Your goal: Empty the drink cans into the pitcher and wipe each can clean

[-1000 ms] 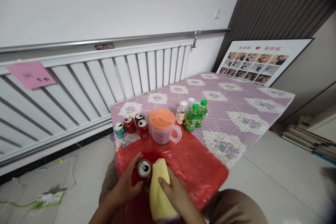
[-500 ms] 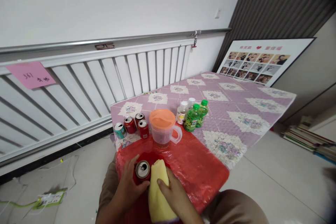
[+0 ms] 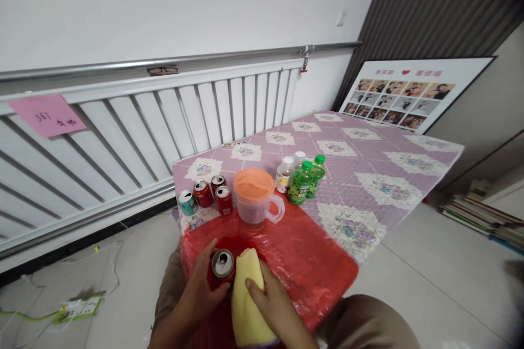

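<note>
Head view: the left hand (image 3: 200, 288) is curled around an opened red drink can (image 3: 222, 266), fingers closed on its side. The can stands upright on a red plastic sheet (image 3: 315, 262) at the near end of the bench (image 3: 368, 161). The right hand (image 3: 273, 301) lies with its fingers nearly straight across a folded yellow cloth (image 3: 244, 305) that touches the can; I cannot tell whether the thumb grips beneath. Behind stand a clear jug with an orange lid (image 3: 256, 196), 4 more cans (image 3: 204, 194) and 2 green bottles (image 3: 306, 179).
</note>
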Tool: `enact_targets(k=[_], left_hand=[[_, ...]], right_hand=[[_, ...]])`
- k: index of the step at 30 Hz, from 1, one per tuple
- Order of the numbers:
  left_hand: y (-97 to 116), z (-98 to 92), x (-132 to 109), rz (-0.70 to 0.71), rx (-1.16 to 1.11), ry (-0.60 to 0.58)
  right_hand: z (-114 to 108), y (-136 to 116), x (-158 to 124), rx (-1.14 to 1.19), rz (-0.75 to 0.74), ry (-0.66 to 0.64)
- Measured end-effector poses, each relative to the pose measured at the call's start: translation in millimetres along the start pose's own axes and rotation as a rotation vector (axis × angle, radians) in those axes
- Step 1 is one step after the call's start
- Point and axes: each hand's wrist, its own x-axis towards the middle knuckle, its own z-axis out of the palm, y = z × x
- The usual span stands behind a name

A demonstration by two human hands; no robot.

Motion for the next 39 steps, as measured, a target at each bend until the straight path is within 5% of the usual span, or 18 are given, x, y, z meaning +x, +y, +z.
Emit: enact_targets(k=[4, 14, 25, 39], left_hand=[[-4, 7.2, -1, -0.047, -0.009, 0.091], [13, -24.1, 4, 0.071, 0.065, -0.089], [-1, 1.5, 1, 0.031, 0.077, 0.083], [4, -1.2, 3, 0.059, 0.105, 0.048]], right_hand=[[0, -2, -1, -0.005, 0.014, 0.0], [0, -2, 0, 0.018, 0.026, 0.022], [-1, -13, -5, -0.015, 0.008, 0.032], [1, -13, -5, -0.11, 0.045, -0.006]])
